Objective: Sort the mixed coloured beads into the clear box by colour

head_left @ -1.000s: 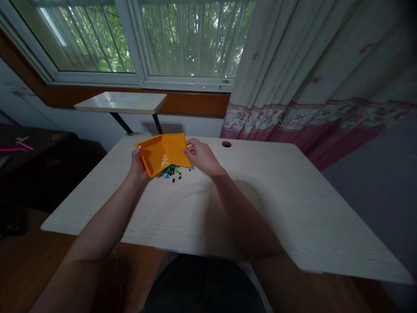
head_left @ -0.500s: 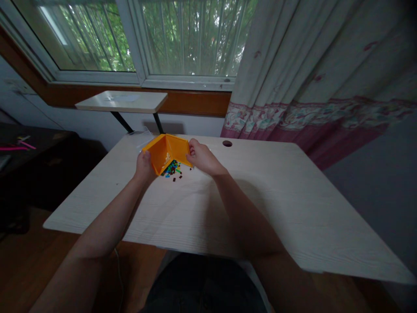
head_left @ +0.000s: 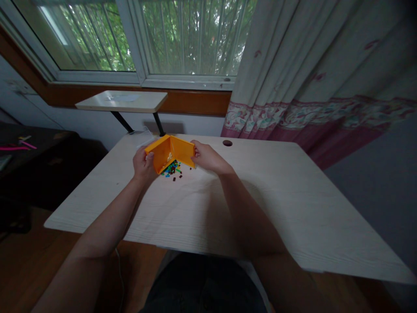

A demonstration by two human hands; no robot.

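Between my hands, tilted above the table, is an orange hinged plastic box (head_left: 184, 152), its two halves spread apart. My left hand (head_left: 143, 164) is closed on the left half's outer edge. At the opposite edge, my right hand (head_left: 208, 157) pinches the right half. Several small pale pieces (head_left: 169, 156) lie inside, near the lower part of the fold. Just beneath the box, a heap of small bricks (head_left: 172, 168) in green, blue, brown and black lies on the table, partly hidden by the box. A few dark pieces sit apart from the heap.
The pale wooden table (head_left: 254, 204) has a round cable hole (head_left: 227, 143) near its back edge. A raised shelf (head_left: 130, 102) stands at the back left, with a clear plastic item (head_left: 140, 138) below it. A curtain (head_left: 293, 87) hangs at right.
The box has shifted slightly to the right, along with both hands. My left hand's fingers have changed position on the edge. The brick heap looks the same.
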